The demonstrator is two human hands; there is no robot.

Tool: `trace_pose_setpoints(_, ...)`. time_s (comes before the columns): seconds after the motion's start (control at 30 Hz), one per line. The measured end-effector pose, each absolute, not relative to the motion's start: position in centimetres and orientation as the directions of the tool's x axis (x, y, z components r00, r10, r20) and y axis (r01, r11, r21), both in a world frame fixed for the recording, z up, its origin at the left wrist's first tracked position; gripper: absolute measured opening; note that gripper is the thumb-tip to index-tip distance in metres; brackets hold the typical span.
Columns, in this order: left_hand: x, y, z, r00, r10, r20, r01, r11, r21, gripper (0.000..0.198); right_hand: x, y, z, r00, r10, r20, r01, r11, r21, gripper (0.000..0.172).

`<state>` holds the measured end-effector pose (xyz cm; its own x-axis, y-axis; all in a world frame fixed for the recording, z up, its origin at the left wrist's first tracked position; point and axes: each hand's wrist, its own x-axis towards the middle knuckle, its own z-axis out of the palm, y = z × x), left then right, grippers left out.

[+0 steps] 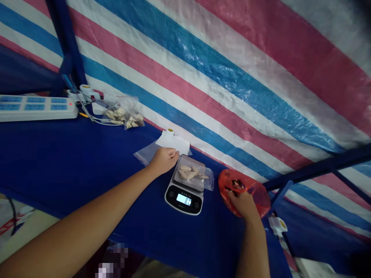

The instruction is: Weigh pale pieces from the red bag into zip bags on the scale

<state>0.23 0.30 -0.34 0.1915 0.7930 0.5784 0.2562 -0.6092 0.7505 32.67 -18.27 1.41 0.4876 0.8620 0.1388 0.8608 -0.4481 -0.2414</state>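
Our left hand [164, 160] pinches a white paper [173, 143] at the scale's [185, 189] eleven o'clock. Our right hand [243, 201] grips the red bag [255, 191] at three o'clock. A bump could spill the pieces [191, 172].

White paper slip [174, 143]: flat on blue tabletop, far side of scale, left hand [164, 160] touching its near edge, fingers curled.

Clear plastic bag [145, 152]: flat, partly under slip, left of it.

Red plastic bag [246, 189]: crumpled, translucent, dark pieces inside, right of scale, right hand [243, 202] resting on its near side, fingers inside the opening.
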Motion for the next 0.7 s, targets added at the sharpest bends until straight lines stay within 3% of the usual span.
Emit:
trace_pose_setpoints(0.13,0.1,0.3,-0.4,0.218,0.787,0.577,0.271,-0.617,0.739,0.047,32.3,-17.8,1.3,0.481,0.860,0.172,0.860,-0.425,-0.282,0.037)
trace_pose_setpoints(0.33,0.0,0.3,-0.3,0.225,0.798,0.559,0.272,-0.603,0.750,0.046,32.8,-18.0,2.8,0.680,0.683,0.267,0.733,-0.626,-0.266,0.034)
trace_pose_setpoints(0.53,0.0,0.2,-0.3,0.240,0.796,0.555,0.264,-0.604,0.752,0.046,32.9,-18.2,3.3,0.722,0.642,0.260,0.676,-0.572,-0.464,0.045)
trace_pose_setpoints(0.7,0.0,0.3,-0.3,0.243,0.796,0.554,0.261,-0.604,0.753,0.045,32.4,-17.9,3.1,0.750,0.552,0.365,0.661,-0.618,-0.425,0.056)
